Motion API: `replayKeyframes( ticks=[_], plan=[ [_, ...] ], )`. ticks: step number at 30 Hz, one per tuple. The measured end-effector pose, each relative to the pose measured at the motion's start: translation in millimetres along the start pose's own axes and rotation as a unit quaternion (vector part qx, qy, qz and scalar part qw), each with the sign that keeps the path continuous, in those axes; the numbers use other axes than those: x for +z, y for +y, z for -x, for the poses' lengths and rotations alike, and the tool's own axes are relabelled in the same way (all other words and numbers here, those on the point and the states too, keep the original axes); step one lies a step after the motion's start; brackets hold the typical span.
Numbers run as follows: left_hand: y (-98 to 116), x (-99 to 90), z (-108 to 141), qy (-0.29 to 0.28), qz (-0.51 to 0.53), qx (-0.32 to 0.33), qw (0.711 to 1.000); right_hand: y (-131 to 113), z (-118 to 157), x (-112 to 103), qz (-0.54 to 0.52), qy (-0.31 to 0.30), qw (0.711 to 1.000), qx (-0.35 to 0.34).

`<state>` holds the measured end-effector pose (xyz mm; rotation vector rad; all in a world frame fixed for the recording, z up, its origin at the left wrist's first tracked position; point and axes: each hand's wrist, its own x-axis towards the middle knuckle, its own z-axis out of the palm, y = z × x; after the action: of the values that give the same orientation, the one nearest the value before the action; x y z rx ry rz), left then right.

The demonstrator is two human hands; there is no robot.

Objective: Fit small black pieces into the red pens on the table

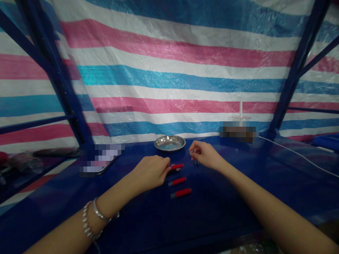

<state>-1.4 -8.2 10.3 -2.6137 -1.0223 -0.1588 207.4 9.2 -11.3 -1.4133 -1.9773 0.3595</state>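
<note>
My left hand (153,170) is closed at the left end of a red pen-like piece (177,166), its fingertips partly hidden behind the knuckles. Two more red pieces with dark ends, one (177,181) above the other (181,193), lie nearer to me on the blue table. My right hand (202,154) pinches a small silvery item (191,151) just right of a round metal dish (170,143). Below its fingers are small shiny parts (196,163) on the table. The dish stands behind and between both hands.
A phone (102,160), partly pixelated, lies at the left of the blue table (225,211). At the back right stands a blurred-out cup with a straw (241,113), with a white cable (296,153) beside it. Blue metal posts and striped sheeting enclose the table.
</note>
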Motion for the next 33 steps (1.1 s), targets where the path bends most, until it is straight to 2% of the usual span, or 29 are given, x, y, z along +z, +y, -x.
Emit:
replayKeyframes(
  ticks=[9,14,18,23,25,27,28,29,31,33],
  plan=[
    [-2.8,3.0,2.4,-0.035,0.002,0.025,0.999,8.8,2.2,11.1,0.153,-0.032,0.988,0.006],
    [-0.5,-2.0,2.6,-0.048,0.008,0.022,0.999,11.8,4.4,18.5,0.212,-0.05,0.976,0.013],
    [3.9,-3.7,0.9,0.014,0.014,0.037,0.999,10.7,6.0,18.9,0.227,-0.056,0.972,0.018],
    [0.5,9.7,-4.1,0.174,0.082,0.054,0.98,3.9,8.1,13.8,0.213,-0.029,0.977,0.009],
    [0.2,14.1,-4.3,0.218,0.122,0.081,0.965,-2.8,6.6,12.3,0.145,0.01,0.989,-0.02],
    [4.2,15.1,-2.4,0.235,0.164,0.117,0.951,-12.9,3.5,11.9,-0.006,0.028,0.997,-0.065],
    [8.0,14.4,-0.7,0.237,0.182,0.13,0.945,-19.1,1.8,11.9,-0.104,0.018,0.991,-0.076],
    [12.7,13.0,1.2,0.235,0.201,0.138,0.941,-26.1,0.3,12.0,-0.203,-0.018,0.977,-0.071],
    [23.5,8.9,5.5,0.239,0.234,0.122,0.934,-41.0,-1.3,11.7,-0.363,-0.113,0.924,-0.037],
    [33.7,4.1,9.1,0.221,0.262,0.112,0.933,-55.3,-0.8,10.5,-0.45,-0.218,0.866,-0.024]
  ],
)
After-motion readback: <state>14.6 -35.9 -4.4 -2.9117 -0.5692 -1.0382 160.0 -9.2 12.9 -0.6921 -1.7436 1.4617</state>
